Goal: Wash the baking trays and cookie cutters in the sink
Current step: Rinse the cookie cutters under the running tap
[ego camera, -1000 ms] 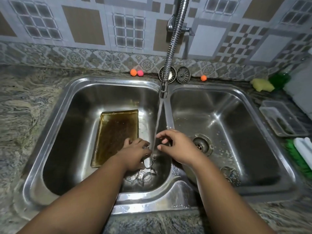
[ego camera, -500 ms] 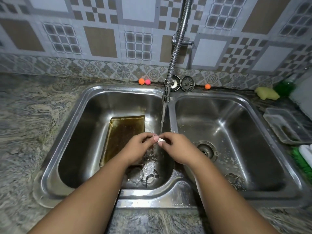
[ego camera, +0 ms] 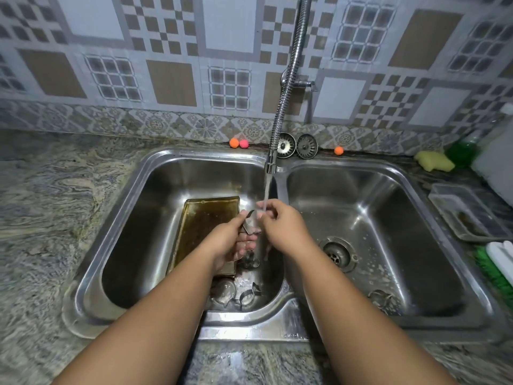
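Note:
Over the left sink basin (ego camera: pixel 144 207), both hands hold a small metal cookie cutter (ego camera: pixel 250 225) under the running water. My left hand (ego camera: pixel 231 241) grips it from below and the left. My right hand (ego camera: pixel 280 220) pinches its upper edge. A brown, greasy baking tray (ego camera: pixel 204 220) lies flat on the basin floor behind my left hand. Several more metal cookie cutters (ego camera: pixel 244 297) lie on the basin floor near the front. Another cutter (ego camera: pixel 380 298) rests in the right basin (ego camera: pixel 388 207).
The flexible tap (ego camera: pixel 286 87) pours water between my hands. Two sink strainers (ego camera: pixel 295 145) and small orange and pink balls (ego camera: pixel 238 143) sit on the back ledge. On the right counter lie a yellow sponge (ego camera: pixel 434 161), a clear plastic container (ego camera: pixel 466 212) and a green brush (ego camera: pixel 497 262).
Both hands rose from low in the left basin up into the water stream, bringing one cookie cutter with them. The camera view tilted upward and back.

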